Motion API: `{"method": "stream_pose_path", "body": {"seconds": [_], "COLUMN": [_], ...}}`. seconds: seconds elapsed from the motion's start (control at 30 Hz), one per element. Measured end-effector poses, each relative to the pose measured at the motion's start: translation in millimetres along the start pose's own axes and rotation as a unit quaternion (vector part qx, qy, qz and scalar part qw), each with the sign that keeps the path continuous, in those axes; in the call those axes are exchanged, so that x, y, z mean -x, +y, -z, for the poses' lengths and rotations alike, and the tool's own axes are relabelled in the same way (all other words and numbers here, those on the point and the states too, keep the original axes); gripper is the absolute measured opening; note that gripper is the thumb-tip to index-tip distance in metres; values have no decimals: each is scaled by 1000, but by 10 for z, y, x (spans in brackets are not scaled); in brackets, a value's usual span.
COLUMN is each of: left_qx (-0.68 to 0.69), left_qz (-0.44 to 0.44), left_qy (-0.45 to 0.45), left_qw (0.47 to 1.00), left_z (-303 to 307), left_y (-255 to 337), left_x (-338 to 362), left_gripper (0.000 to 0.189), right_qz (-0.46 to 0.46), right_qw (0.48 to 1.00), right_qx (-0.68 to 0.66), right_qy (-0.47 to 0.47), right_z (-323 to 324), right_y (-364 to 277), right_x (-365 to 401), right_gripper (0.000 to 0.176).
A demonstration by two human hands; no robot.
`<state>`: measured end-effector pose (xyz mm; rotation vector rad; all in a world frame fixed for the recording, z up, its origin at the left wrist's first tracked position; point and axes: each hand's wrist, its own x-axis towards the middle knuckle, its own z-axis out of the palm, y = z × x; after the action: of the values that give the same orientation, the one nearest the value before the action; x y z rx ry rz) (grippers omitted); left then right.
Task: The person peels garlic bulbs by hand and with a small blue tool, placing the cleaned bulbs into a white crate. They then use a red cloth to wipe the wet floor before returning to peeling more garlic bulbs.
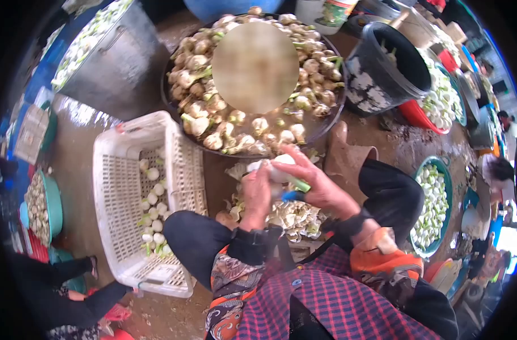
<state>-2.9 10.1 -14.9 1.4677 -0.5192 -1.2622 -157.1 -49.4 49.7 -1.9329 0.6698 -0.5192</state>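
Observation:
Close to my knees, my left hand and my right hand are closed around a white peeled garlic bulb with a short green stem. A blue object, perhaps a handle, shows under my right palm, its rest hidden. Below the hands lies a heap of pale peelings. Just ahead stands a wide dark basin full of soiled, unpeeled garlic bulbs; a blurred disc covers its middle. Left of my knees, a white plastic crate holds peeled bulbs.
A metal tub stands at the upper left, a black bucket at the upper right. To the right, a green basin holds peeled bulbs. Another person's dark-clothed leg is at the lower left. The floor looks wet.

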Motion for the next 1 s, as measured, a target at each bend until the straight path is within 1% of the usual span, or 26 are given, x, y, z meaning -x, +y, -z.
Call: {"method": "stream_pose_path", "body": {"seconds": [0.03,0.07,0.1,0.13,0.17,0.23,0.27,0.3,0.33,0.37,0.4,0.43,0.5,0.53,0.57,0.63,0.7,0.73,0.77,0.8,0.83,0.87,0.9,0.93,0.97,1.0], "left_qx": [-84,-16,49,70,89,-132,-225,-316,-401,-483,-520,-559,-318,-97,136,323,384,404,400,394,391,400,407,428,429,448], "left_qz": [-37,-11,22,29,38,21,31,38,81,29,-48,-121,-12,86,160,136,123,124,111,115,120,121,121,130,135,139], "left_qy": [29,46,53,19,-12,-77,-128,-170,-155,-143,-114,-78,-97,-107,-113,-228,-204,-215,-219,-208,-200,-208,-210,-226,-245,-243], "left_qw": [995,999,997,997,995,988,965,933,899,863,845,817,943,986,971,909,892,880,883,888,890,884,881,865,859,849], "left_z": [7,-29,-67,-49,4,58,104,120,107,64,70,126,129,49,-45,7,-53,-64,-67,-71,-93,-130,-125,-106,-134,-124], "left_y": [-78,-19,75,101,82,-124,-248,-372,-488,-396,-482,-592,-597,-279,32,67,168,199,155,153,145,149,147,81,208,180], "left_x": [-32,4,44,57,46,-61,-117,-171,-216,-161,-180,-228,-318,-158,-17,-72,-23,-17,-38,-31,-28,-8,22,6,101,105], "left_gripper": [30,29,28,28,27,27,29,30,36,43,45,48,58,63,70,75,72,71,70,70,70,71,72,72,71,71], "right_qz": [-9,-61,-106,-145,-168,-159,-125,-73,-13,-54,-46,-75,-247,-313,-444,-359,-293,-242,-196,-83,-149,-103,-15,2,11,-5], "right_qw": [998,981,941,887,816,794,799,823,826,872,862,879,857,848,783,828,835,841,867,903,941,981,989,995,998,997], "right_qx": [-23,-152,-274,-389,-502,-512,-487,-445,-413,-253,-185,127,-14,196,338,257,171,196,215,225,213,129,132,97,56,75], "right_qy": [55,105,167,201,233,287,331,346,383,415,469,453,451,381,274,346,434,442,404,357,215,104,69,-3,-4,5], "right_z": [-92,-129,-121,-50,73,473,702,969,1244,1512,1774,2042,2412,2562,2729,2709,2661,2288,1870,1579,1286,1048,634,369,14,-148], "right_y": [124,137,136,64,-36,-211,-349,-455,-529,-633,-535,-552,-491,-279,-45,226,282,-84,-650,-605,-1110,-849,-412,-408,-163,-7], "right_x": [37,40,47,44,59,117,180,324,484,736,966,1298,1933,2274,2526,2416,2429,1900,1260,1000,599,506,398,212,142,105], "right_gripper": [60,52,44,40,36,33,30,36,35,36,36,31,48,52,53,48,45,50,49,47,48,66,64,58,62,55]}}
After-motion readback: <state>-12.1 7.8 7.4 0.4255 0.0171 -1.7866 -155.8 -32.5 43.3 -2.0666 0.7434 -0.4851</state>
